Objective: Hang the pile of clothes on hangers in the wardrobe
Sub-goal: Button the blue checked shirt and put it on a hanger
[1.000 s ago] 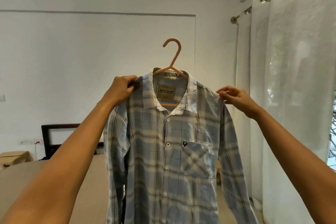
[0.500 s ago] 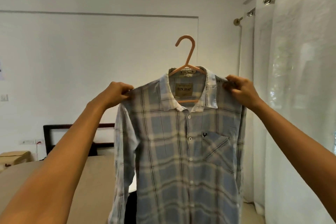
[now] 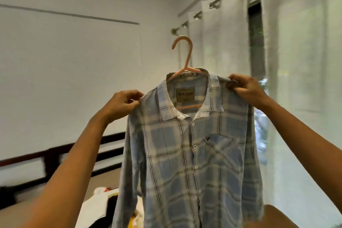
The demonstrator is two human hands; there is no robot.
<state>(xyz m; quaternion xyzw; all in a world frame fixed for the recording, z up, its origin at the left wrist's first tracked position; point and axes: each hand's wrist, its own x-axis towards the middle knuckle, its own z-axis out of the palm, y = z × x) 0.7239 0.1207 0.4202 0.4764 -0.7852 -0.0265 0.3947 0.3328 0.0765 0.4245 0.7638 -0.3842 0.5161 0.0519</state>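
**One shirt on its hanger, more left to do**

I hold the plaid shirt (image 3: 194, 153) up in the air, on the pink hanger (image 3: 187, 65). The fingers (image 3: 134, 102) of my left hand (image 3: 122, 105) pinch one shoulder, and my right hand (image 3: 246, 89) pinches the other. The hook (image 3: 182, 41) hangs on nothing. No wardrobe shows, so I think this shirt must go there next. More clothes lie in a pile (image 3: 103, 205) on the bed (image 3: 105, 179) below.

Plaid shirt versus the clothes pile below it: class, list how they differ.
The plaid shirt hangs flat on a pink hanger, gripped by the left hand and right hand; the pile lies crumpled. The plaid shirt is blue-and-white checked; the pile mixes white, black and yellow. Both are clothes.
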